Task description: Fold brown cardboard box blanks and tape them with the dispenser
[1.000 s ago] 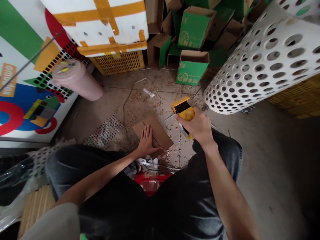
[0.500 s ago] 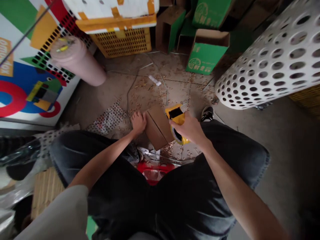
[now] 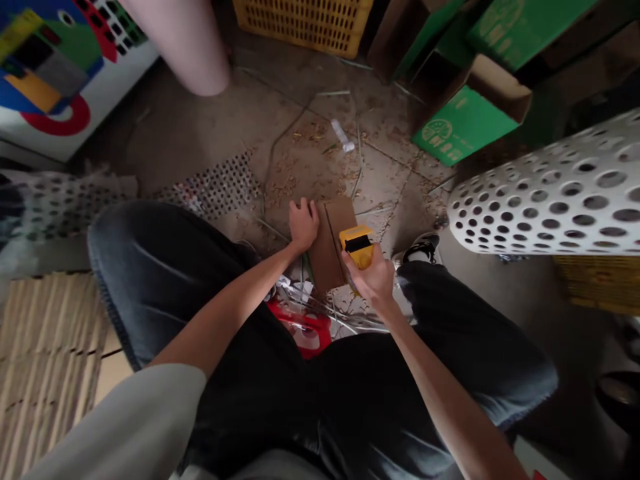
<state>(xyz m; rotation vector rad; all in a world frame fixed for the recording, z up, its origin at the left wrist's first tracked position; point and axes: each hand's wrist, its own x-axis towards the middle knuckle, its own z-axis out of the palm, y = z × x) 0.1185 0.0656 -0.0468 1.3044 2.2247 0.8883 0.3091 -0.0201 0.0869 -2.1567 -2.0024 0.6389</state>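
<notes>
Between my knees is a small brown cardboard box (image 3: 327, 250), its top marked by a dark seam. My left hand (image 3: 303, 225) is against the box's left side, fingers curled at its far corner and gripping it. In my right hand (image 3: 374, 273) is a yellow tape dispenser (image 3: 357, 243), tilted over the box's right part, its dark front facing away from me. My fingers hide much of the dispenser, and I cannot tell whether it touches the box. A red plastic object with a handle-like opening (image 3: 307, 327) lies on the floor just below the box.
Ahead stand a yellow crate (image 3: 305, 27) and green cartons (image 3: 470, 117). A white perforated cylinder (image 3: 550, 193) leans in from the right, and a pink cylinder (image 3: 185, 47) stands at the left. Stacked flat cardboard (image 3: 50, 360) lies by my left knee. Straps and scraps litter the floor.
My view has dipped and turned. The tape dispenser has rotated in my right hand, so its roll opening no longer shows. My left hand stays on the box, which sits at a slightly different angle.
</notes>
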